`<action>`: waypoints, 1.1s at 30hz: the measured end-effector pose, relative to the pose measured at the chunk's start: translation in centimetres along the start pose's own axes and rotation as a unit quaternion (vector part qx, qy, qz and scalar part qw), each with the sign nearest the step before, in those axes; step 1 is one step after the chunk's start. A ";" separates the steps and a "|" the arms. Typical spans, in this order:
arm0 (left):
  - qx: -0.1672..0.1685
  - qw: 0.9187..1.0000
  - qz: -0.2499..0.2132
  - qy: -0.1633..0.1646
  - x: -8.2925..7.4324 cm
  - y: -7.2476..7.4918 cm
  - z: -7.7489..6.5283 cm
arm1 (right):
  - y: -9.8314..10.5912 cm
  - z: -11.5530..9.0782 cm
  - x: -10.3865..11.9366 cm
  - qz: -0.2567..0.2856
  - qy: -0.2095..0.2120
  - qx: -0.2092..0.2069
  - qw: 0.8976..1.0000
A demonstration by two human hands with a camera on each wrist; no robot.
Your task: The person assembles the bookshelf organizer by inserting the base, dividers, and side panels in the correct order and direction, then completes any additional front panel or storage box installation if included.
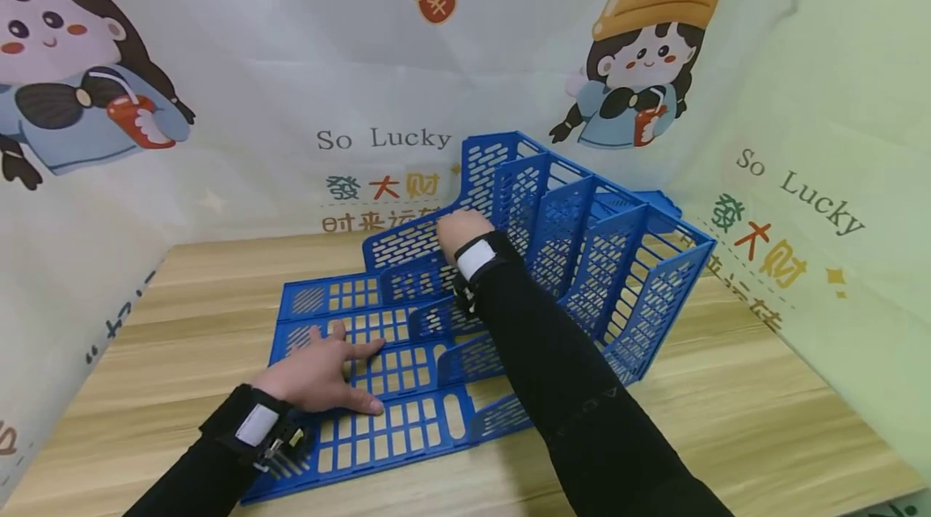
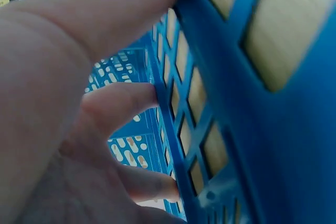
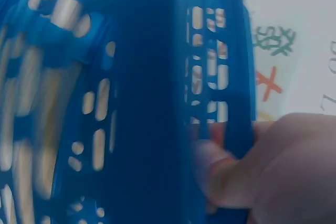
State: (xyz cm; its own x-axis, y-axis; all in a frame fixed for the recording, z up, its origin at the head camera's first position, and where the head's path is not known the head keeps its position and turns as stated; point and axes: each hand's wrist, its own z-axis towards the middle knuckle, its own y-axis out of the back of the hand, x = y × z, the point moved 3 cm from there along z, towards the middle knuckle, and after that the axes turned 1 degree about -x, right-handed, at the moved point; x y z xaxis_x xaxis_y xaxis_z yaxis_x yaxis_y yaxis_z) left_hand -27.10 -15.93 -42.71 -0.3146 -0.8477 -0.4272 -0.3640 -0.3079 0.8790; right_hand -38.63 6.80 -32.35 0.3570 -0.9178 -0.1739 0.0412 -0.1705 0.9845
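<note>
A blue plastic file rack with several upright dividers stands at the centre right, its latticed base panel lying on the table to the left. My left hand rests spread on that panel, fingers apart; in the left wrist view its fingertips touch the panel's lattice. My right hand grips the far side wall of the rack by its sloped edge. In the right wrist view the thumb presses against the slotted wall, while the other fingers are mostly hidden behind it.
Under the rack is a wood-grain table. A printed cloth backdrop with cartoon figures and lettering rises behind the table and along both sides. Another blue slotted piece shows behind the rack at the right.
</note>
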 end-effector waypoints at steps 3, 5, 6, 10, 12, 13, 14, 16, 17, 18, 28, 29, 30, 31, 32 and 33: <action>0.003 1.000 -0.004 0.010 -0.1 -0.4 0.3 | -0.1 -0.5 0.3 0.001 0.008 -0.001 1.000; 0.003 1.000 -0.008 0.018 -0.3 -0.6 0.5 | 0.2 -1.1 0.3 0.004 0.017 0.007 1.000; -0.001 1.000 -0.007 0.019 -0.4 -0.8 0.6 | 0.5 -1.4 0.2 0.011 0.023 0.005 1.000; -0.021 1.000 -0.013 -0.001 -0.8 -1.1 1.2 | 2.6 -3.3 0.1 0.039 0.044 -0.019 0.998; -0.028 0.999 -0.012 -0.011 -0.7 -1.1 1.2 | 3.4 -4.6 0.0 0.048 0.049 -0.019 0.997; -0.029 0.999 -0.012 -0.015 -0.6 -1.0 1.2 | 3.6 -5.3 -0.1 0.049 0.050 -0.006 0.998; -0.028 0.999 -0.011 -0.013 -0.4 -0.8 1.0 | 3.5 -5.9 -0.3 0.047 0.050 0.015 0.998; -0.025 1.000 -0.008 -0.009 0.0 -0.3 0.6 | 3.0 -7.0 -0.7 0.028 0.054 0.058 0.996; -0.022 1.000 -0.007 -0.007 0.2 -0.2 0.5 | 2.5 -7.4 -1.0 0.018 0.057 0.070 0.996; -0.020 1.000 -0.006 -0.005 0.4 0.0 0.3 | 2.0 -7.6 -1.2 0.011 0.061 0.076 0.995; -0.029 1.000 0.009 0.002 0.1 0.0 0.2 | -0.2 -6.9 -0.5 0.072 0.070 -0.015 0.995; -0.029 1.000 0.011 0.002 0.0 0.0 0.2 | -0.2 -6.7 -0.2 0.080 0.070 -0.015 0.994; -0.030 0.999 0.014 0.003 0.0 0.0 0.2 | -0.2 -6.5 0.1 0.085 0.072 -0.014 0.994; -0.031 0.999 0.014 0.003 -0.1 0.0 0.3 | -0.2 -6.4 0.3 0.089 0.073 -0.011 0.993; -0.031 0.999 0.015 0.003 -0.1 0.0 0.3 | -0.2 -6.3 0.4 0.095 0.073 -0.006 0.993; -0.031 0.999 0.013 0.003 -0.2 0.0 0.3 | -0.1 -6.3 0.4 0.096 0.075 -0.002 0.993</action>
State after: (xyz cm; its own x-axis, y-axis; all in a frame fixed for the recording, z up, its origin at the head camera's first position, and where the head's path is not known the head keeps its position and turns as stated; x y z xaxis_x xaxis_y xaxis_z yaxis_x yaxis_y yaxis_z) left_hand -27.32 -15.68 -42.67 -0.3186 -0.8583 -0.4022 -0.3007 -0.3109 0.9016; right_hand -32.65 8.72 -32.42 0.4927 -0.8699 0.0229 -0.0375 0.0050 0.9993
